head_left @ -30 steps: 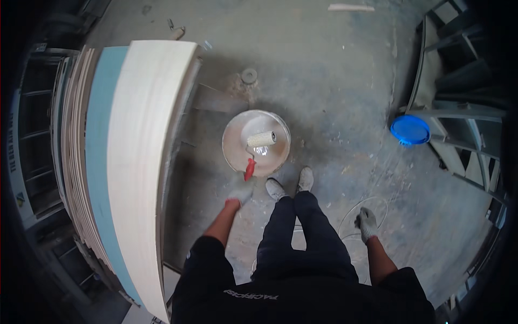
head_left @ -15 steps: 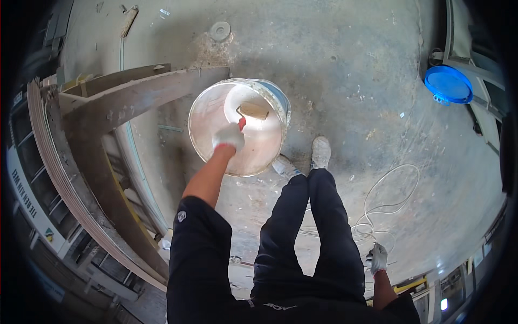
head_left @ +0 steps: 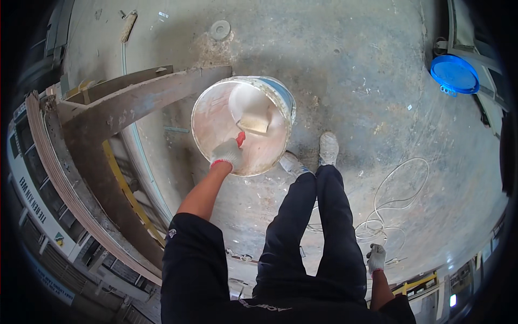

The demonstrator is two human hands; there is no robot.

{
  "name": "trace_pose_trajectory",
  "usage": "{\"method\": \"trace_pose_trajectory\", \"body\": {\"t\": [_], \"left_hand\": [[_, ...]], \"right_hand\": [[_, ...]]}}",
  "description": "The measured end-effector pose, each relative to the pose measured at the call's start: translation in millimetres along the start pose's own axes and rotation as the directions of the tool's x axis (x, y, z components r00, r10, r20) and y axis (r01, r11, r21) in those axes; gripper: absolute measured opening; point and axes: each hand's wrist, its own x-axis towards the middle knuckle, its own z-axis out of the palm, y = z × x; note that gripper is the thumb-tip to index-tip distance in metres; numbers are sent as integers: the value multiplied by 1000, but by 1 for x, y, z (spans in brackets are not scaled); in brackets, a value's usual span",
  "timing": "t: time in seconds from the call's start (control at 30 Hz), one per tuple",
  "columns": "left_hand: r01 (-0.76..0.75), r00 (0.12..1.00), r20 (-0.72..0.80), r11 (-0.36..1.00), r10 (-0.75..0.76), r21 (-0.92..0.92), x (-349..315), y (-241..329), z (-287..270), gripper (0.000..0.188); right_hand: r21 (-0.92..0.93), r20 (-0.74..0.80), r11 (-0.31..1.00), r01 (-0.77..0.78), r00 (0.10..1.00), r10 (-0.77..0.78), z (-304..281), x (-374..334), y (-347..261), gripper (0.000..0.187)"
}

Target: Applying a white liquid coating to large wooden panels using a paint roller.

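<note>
My left hand (head_left: 228, 153), in a pale knitted glove with a red cuff, is wrapped round the red handle of a paint roller (head_left: 253, 124). The roller's cream sleeve is inside a large tub (head_left: 204, 102), above its pinkish, paint-smeared inner wall. White liquid or coating shows deeper in the tub, partly hidden by the sleeve. My right hand (head_left: 376, 257), gloved too, hangs at my right side, away from the tub. Its fingers are curled in, and I see nothing held in them.
Wooden frames (head_left: 143, 97) lean along the left, close to the tub. A second roller (head_left: 128, 27) lies at the far left and a grey disc (head_left: 219, 30) beyond the tub. A blue lid (head_left: 454, 74) is at the right; a pale looped cable (head_left: 396, 202) lies near my right hand.
My left hand has drawn the roller back toward me, and its sleeve sits nearer the tub's close side. My right hand still hangs low, its fingers more curled.
</note>
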Motion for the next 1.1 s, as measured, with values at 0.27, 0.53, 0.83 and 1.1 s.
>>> {"method": "trace_pose_trajectory", "body": {"t": [0.27,0.53,0.83,1.1], "left_hand": [[51,977,-199,986,-82,-159,5,21,-14,39],[8,999,-37,1000,-7,30,6,-4,-5,35],[-58,962,-272,994,31,-91,-24,6,-15,41],[-70,996,-38,979,78,193,58,-9,-3,39]], "right_hand": [[-103,29,985,138,990,-135,18,-12,-5,48],[-90,-28,968,233,971,-237,15,27,41,32],[180,-123,984,7,992,15,8,3,3,22],[-84,-73,955,286,954,-292,40,42,50,22]]}}
